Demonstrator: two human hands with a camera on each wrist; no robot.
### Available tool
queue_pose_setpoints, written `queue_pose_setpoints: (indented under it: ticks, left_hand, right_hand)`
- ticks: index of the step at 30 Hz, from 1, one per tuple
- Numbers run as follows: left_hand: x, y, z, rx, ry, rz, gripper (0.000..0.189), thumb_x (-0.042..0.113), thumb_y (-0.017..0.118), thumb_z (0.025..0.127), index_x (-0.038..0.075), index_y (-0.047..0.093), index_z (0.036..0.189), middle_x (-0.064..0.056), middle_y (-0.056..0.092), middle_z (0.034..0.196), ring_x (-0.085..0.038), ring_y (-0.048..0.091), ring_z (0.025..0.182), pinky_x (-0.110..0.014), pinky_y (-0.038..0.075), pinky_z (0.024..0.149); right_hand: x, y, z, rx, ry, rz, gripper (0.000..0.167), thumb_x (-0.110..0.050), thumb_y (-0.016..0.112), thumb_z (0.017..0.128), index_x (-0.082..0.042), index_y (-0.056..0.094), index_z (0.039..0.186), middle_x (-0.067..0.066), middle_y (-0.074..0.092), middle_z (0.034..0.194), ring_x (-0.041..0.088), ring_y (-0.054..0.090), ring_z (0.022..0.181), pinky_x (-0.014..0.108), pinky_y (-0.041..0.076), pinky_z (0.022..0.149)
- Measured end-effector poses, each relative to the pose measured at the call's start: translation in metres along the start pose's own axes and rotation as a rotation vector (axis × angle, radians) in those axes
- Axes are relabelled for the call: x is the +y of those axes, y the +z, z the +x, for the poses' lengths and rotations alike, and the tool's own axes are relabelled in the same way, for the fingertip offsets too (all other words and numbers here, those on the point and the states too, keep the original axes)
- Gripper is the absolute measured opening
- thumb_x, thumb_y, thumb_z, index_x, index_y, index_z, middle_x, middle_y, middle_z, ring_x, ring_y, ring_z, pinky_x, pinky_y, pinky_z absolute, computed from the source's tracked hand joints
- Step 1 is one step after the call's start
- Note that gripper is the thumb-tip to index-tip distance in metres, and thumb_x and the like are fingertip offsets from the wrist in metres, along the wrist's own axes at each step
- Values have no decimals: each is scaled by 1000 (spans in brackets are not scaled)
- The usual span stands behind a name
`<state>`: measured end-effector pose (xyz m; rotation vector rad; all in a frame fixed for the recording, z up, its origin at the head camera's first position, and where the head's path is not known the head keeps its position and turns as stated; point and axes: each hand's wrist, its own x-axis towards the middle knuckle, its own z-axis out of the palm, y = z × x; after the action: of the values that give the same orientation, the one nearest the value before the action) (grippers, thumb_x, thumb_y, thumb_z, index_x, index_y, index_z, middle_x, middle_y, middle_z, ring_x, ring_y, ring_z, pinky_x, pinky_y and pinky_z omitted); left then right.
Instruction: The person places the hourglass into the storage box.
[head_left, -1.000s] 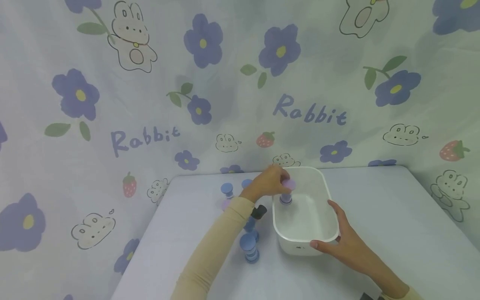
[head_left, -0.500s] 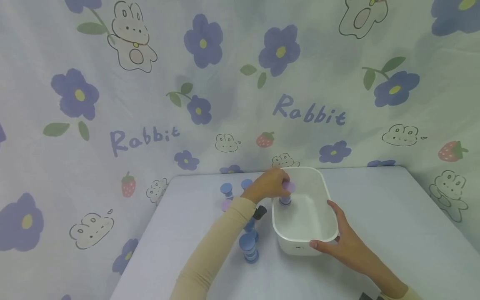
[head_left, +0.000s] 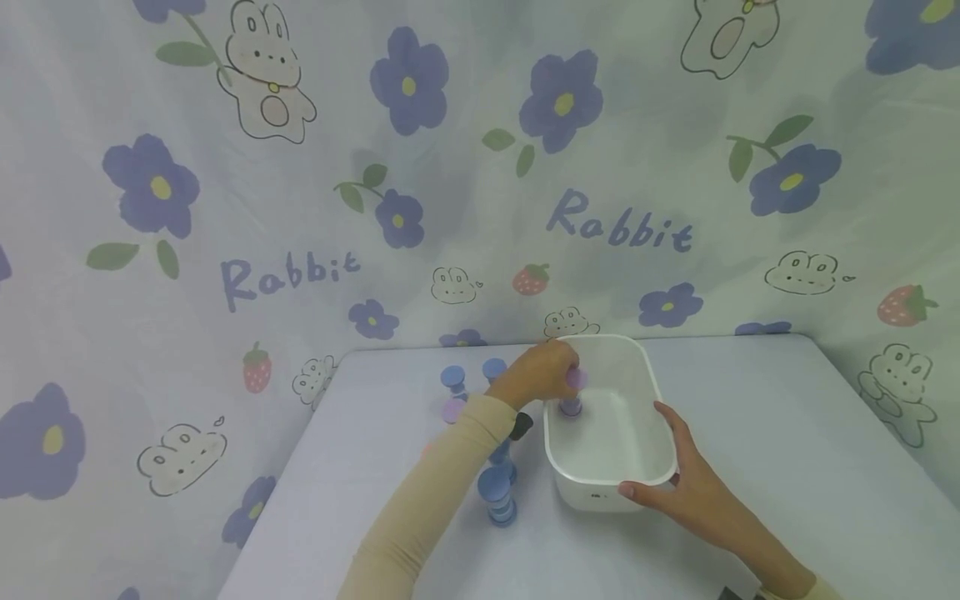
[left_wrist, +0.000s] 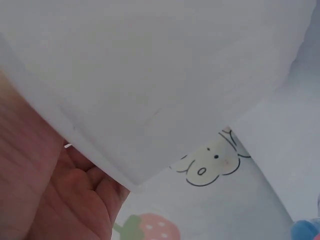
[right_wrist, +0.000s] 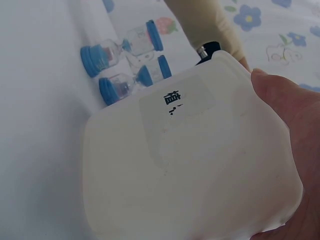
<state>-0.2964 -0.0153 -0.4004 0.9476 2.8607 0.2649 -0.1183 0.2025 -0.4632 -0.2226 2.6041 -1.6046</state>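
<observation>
In the head view my left hand (head_left: 546,372) pinches a purple-capped hourglass (head_left: 572,407) by its top, upright inside the left far part of a white plastic bin (head_left: 597,497). Whether its base touches the bin floor, I cannot tell. My right hand (head_left: 693,477) grips the bin's near right corner, thumb on the front and fingers along the right side. The right wrist view shows that bin (right_wrist: 190,165) from outside, my right hand (right_wrist: 292,115) along its edge. In the left wrist view a bin wall (left_wrist: 150,90) hides most of the work; part of my left hand (left_wrist: 77,200) shows.
Left of the bin, blue hourglasses stand on the white table (head_left: 360,433): one in front (head_left: 498,496), one behind it, and two farther back (head_left: 453,379). A purple cap (head_left: 453,410) shows beside my sleeve. A rabbit-print curtain (head_left: 465,167) hangs behind the table.
My left hand has moved slightly down in the bin with the purple hourglass. My right hand and the bin stay in place.
</observation>
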Motion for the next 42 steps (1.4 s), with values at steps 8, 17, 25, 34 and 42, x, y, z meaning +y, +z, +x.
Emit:
queue_pose_setpoints:
  ticks: [8, 17, 25, 34, 42]
  left_hand:
    - [4, -4, -3, -25, -12, 35, 44, 25, 84, 84, 9, 70, 123, -1, 71, 115, -15, 64, 105, -30, 56, 101]
    - [7, -7, -7, -37, -16, 21, 48, 23, 84, 84, 9, 69, 127, -2, 70, 121, -17, 65, 112, -31, 55, 105]
    - [5, -12, -14, -51, -45, -116, 56, 23, 81, 88, 9, 63, 138, -5, 67, 137, -21, 62, 129, -34, 52, 112]
    - [-11, -25, -27, 29, 22, -250, 56, 31, 78, 92, 6, 61, 140, -10, 67, 134, -25, 62, 125, -37, 54, 109]
    - [-35, -38, -54, 193, -6, -372, 54, 29, 78, 92, 8, 62, 138, -11, 67, 133, -28, 62, 125, -44, 52, 110]
  right_hand:
    - [-1, 0, -1, 6, 0, -5, 120, -35, 87, 83, -26, -2, 164, 24, 32, 159, 46, 50, 135, 61, 57, 102]
    - [-1, 0, -1, 7, -4, 3, 119, -35, 87, 83, -24, -1, 164, 24, 34, 159, 46, 50, 135, 60, 57, 101]
    - [0, 1, -1, 7, -10, 13, 119, -33, 87, 84, -24, -1, 164, 25, 36, 157, 45, 51, 134, 58, 58, 101]
    - [-1, 1, -1, 6, 1, -25, 120, -37, 85, 85, -24, -3, 164, 26, 32, 161, 48, 50, 137, 63, 55, 102]
    - [-3, 1, -2, 8, 3, -36, 121, -38, 86, 84, -25, -3, 164, 27, 30, 161, 49, 48, 139, 65, 52, 105]
